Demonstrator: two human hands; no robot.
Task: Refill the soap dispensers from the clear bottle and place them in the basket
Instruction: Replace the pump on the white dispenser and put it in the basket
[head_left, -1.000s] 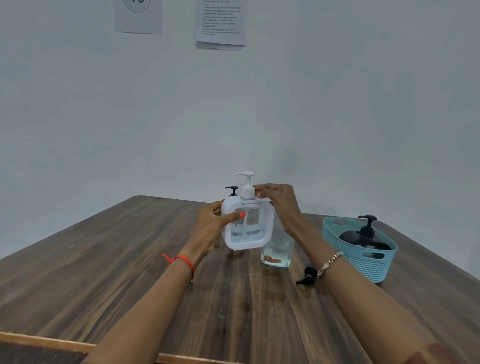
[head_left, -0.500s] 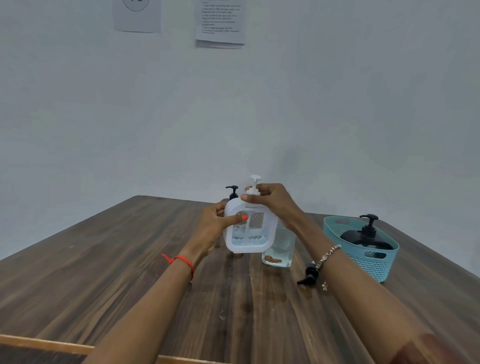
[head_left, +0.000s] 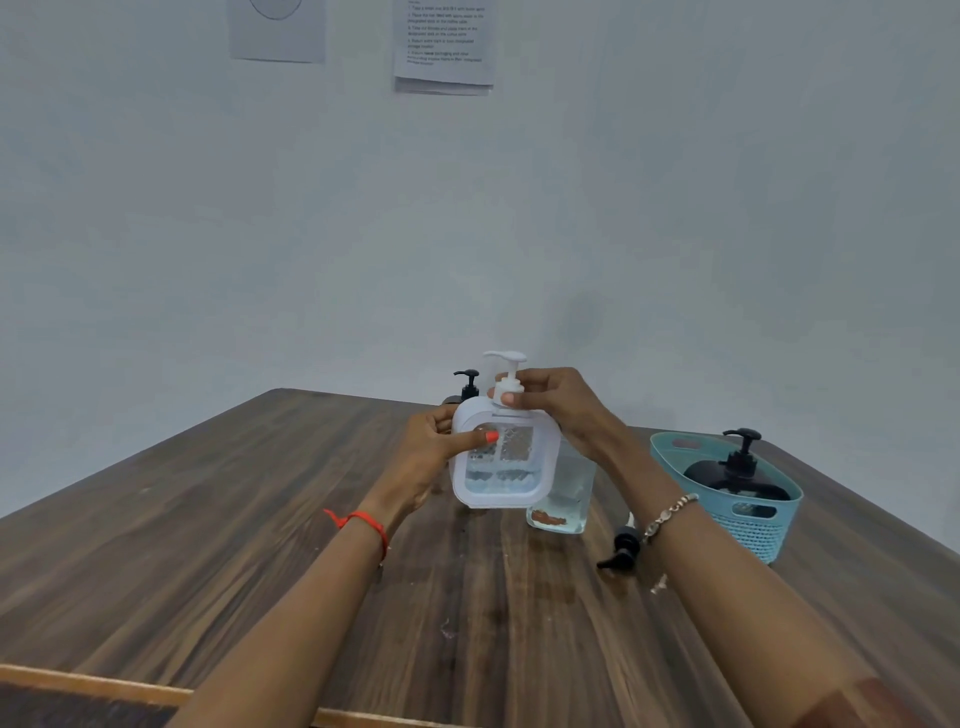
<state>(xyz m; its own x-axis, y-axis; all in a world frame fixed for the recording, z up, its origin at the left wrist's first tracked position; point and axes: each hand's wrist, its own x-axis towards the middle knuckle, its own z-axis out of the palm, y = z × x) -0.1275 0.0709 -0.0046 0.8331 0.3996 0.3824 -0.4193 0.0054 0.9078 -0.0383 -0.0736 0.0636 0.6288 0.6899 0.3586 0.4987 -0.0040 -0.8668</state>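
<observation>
I hold a white square soap dispenser (head_left: 511, 480) just above the table, with clear liquid in its lower part. My left hand (head_left: 435, 457) grips its left side, thumb across the front. My right hand (head_left: 558, 402) pinches the collar of its white pump (head_left: 506, 371) at the top. Behind and to the right of it stands the clear bottle (head_left: 563, 499), partly hidden, with a little liquid. A black dispenser (head_left: 737, 475) sits in the teal basket (head_left: 756, 525) at the right. Another black pump head (head_left: 467, 382) shows behind the white dispenser.
A loose black pump cap (head_left: 618, 553) lies on the wooden table (head_left: 260, 519) beside my right wrist. The table's near edge has a light wood strip (head_left: 93, 680). Papers (head_left: 444, 44) hang on the wall behind.
The white pump head has turned under my right fingers, its spout swinging round to point left again. The dispenser stays held in about the same place.
</observation>
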